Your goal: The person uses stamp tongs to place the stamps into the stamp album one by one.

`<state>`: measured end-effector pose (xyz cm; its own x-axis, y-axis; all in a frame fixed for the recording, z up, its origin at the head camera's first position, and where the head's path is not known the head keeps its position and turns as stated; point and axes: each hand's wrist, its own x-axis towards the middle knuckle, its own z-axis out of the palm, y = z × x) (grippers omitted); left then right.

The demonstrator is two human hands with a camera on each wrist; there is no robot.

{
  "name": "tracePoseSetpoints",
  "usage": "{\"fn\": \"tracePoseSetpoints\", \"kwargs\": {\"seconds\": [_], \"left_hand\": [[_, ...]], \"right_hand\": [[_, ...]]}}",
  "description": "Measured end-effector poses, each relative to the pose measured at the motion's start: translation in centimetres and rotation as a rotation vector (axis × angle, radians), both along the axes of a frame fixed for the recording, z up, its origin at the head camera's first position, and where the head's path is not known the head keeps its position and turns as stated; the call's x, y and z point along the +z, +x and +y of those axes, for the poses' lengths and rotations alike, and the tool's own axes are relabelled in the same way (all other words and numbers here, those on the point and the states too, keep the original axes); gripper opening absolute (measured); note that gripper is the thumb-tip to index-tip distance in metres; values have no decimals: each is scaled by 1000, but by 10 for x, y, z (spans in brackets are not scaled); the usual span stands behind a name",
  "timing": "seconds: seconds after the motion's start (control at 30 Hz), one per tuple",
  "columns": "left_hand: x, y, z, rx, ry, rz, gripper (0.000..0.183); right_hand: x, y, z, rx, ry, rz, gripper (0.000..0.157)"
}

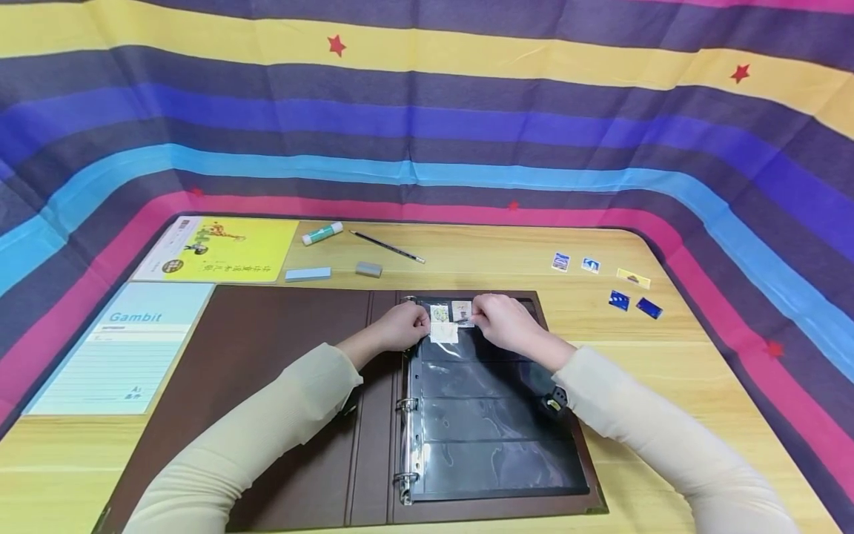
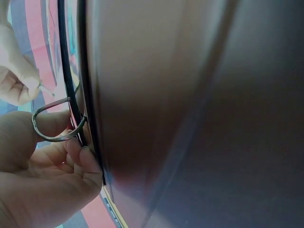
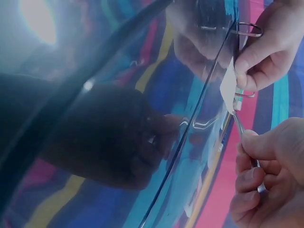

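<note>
An open brown ring binder [image 1: 287, 356] holds a black page with clear pockets [image 1: 480, 419]. By the top ring, my left hand [image 1: 400, 326] pinches the edge of a pale postage stamp [image 1: 443, 333] between thumb and finger. My right hand [image 1: 503, 320] grips slim metal tweezers [image 3: 239, 124], whose tip meets the stamp's lower edge in the right wrist view. Two more stamps sit at the page's top: a greenish one [image 1: 439, 313] and a greyish one [image 1: 462, 310]. In the left wrist view, a metal ring [image 2: 59, 138] crosses in front of the left fingers.
Several loose stamps [image 1: 619, 300] lie at the right. Behind the binder are a glue stick [image 1: 322, 233], a pencil [image 1: 387, 246], a grey eraser [image 1: 368, 269] and a light blue block [image 1: 308, 274]. A yellow book [image 1: 227, 256] and a Gambit notebook [image 1: 120, 363] lie left.
</note>
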<state>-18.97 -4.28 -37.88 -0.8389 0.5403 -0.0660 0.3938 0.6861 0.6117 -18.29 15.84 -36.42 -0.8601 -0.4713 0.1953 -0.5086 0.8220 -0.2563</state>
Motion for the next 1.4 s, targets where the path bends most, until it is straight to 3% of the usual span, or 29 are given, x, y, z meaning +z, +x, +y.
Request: {"fn": "tracePoseSetpoints", "kwargs": {"seconds": [0.3,0.73,1.07,1.27,1.4], "left_hand": [[0,0,0,-13,4,-17,15],[1,2,1,-3,2,-23,14],[0,0,0,-19,15,-32,16],[1,1,0,-5,7,-43,16],[2,1,1,-6,7,-58,17]], "right_hand": [[-1,-2,7,81,16,-38,15],[-4,-21,12,217,32,-52,7],[-4,-22,10,303,24,-100,4],[-7,-23,8,371,-16,-79,7],[-8,-22,10,374,-34,-76,6]]}}
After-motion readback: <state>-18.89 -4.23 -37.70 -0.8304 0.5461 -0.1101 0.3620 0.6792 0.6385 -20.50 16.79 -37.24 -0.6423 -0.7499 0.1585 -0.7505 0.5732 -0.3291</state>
